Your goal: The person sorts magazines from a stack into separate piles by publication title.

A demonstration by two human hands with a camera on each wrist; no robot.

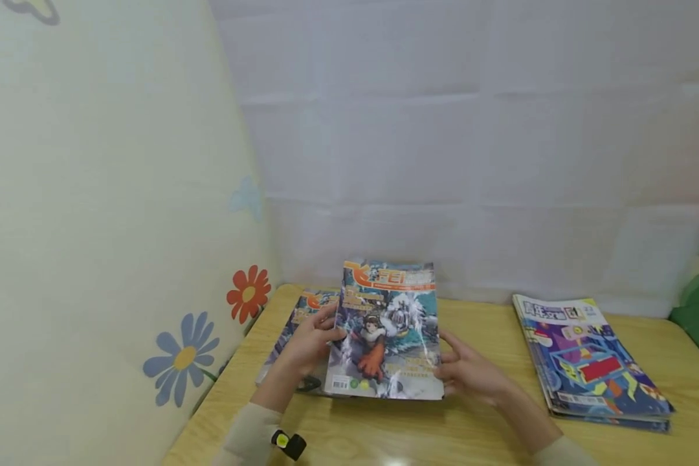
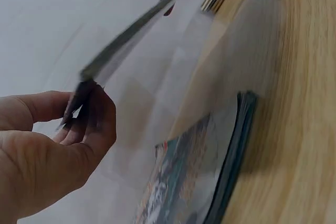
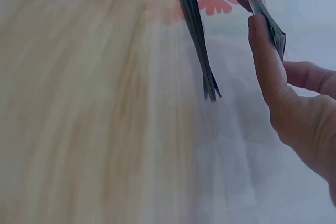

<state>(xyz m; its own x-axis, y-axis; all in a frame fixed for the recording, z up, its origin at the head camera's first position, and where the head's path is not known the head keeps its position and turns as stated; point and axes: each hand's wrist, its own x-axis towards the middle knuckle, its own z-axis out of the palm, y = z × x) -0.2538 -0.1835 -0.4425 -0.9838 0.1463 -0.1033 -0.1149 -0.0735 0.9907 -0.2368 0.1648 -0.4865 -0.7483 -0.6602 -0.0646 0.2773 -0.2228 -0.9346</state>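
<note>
A thin stack of magazines (image 1: 384,330) is held up off the table between both hands, its glossy top cover showing orange lettering and a figure with a red glove. My left hand (image 1: 310,342) grips its left edge, thumb on the cover. At the right edge, near the lower corner, my right hand (image 1: 474,372) pinches the stack between thumb and fingers. Seen edge-on in the left wrist view, the held magazines (image 2: 139,32) tilt above the table. Behind and left of them lies another magazine pile (image 1: 285,336) with a similar cover, partly hidden by the left hand.
Farther right on the wooden table (image 1: 477,433) rests a separate pile of magazines (image 1: 594,362) with a blue-purple cover. A white cloth (image 1: 443,142) hangs behind the table. To the left stands a pale wall (image 1: 105,194) with painted flowers.
</note>
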